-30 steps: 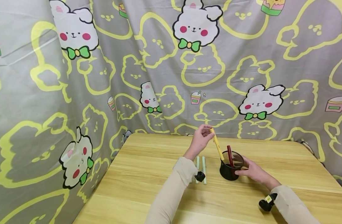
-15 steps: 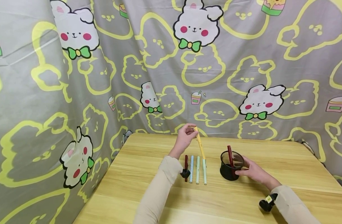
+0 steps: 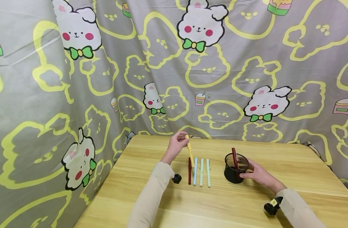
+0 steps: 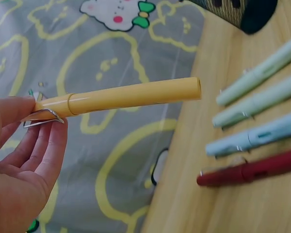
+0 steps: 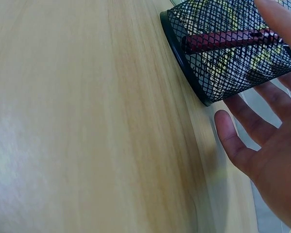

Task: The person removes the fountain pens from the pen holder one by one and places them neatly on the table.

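Note:
My left hand [image 3: 175, 146] pinches a yellow pen [image 3: 190, 153] by its clip end, between thumb and fingertips. The pen hangs slanted, its lower end in front of the row of pens in the head view. In the left wrist view the yellow pen [image 4: 131, 95] points right, its metal clip at the fingers. On the table lie a dark red pen [image 3: 189, 172], a light blue pen [image 3: 195, 174] and two pale green pens [image 3: 201, 174]. My right hand [image 3: 259, 174] holds the black mesh pen holder [image 3: 233, 176] from the right. A red pen [image 5: 223, 41] stands inside it.
The light wooden table [image 3: 139, 164] reaches back to a grey patterned curtain [image 3: 168, 76], which also hangs along the left side. The pen holder stands right of the row of pens, with a gap between them.
My left hand has carried the yellow pen left from above the pen holder, past the green pens, and lowered slightly. The right hand and the pen holder have stayed put.

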Demonstrator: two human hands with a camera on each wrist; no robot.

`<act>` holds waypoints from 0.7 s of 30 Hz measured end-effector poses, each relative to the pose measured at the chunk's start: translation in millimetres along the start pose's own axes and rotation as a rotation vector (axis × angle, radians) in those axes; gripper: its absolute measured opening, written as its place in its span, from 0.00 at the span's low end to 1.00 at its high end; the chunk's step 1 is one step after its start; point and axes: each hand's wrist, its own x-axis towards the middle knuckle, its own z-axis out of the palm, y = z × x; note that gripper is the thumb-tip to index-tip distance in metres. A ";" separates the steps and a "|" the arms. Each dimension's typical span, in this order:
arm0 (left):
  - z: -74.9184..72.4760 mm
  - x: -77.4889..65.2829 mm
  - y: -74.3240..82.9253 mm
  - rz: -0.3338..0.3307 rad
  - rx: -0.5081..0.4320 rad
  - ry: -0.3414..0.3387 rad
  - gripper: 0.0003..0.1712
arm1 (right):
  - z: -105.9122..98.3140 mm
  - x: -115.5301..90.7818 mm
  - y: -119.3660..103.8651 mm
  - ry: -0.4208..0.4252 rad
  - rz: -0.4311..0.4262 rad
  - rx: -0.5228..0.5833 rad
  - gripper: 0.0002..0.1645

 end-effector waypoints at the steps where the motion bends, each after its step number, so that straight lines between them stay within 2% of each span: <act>1: -2.4 -0.8 -1.1 -0.006 0.008 -0.002 0.16 | 0.0 -0.1 0.0 0.000 0.002 -0.001 0.43; 7: -15.6 -5.1 -9.8 -0.070 0.055 -0.027 0.19 | -0.1 0.1 0.6 0.000 -0.003 0.006 0.43; 12: -26.8 -7.7 -21.6 -0.108 0.051 -0.052 0.19 | -0.3 0.9 1.4 -0.003 -0.032 0.014 0.42; 21: -41.9 -14.4 -43.6 -0.185 0.100 -0.032 0.19 | -0.6 1.3 0.6 -0.003 -0.058 0.013 0.40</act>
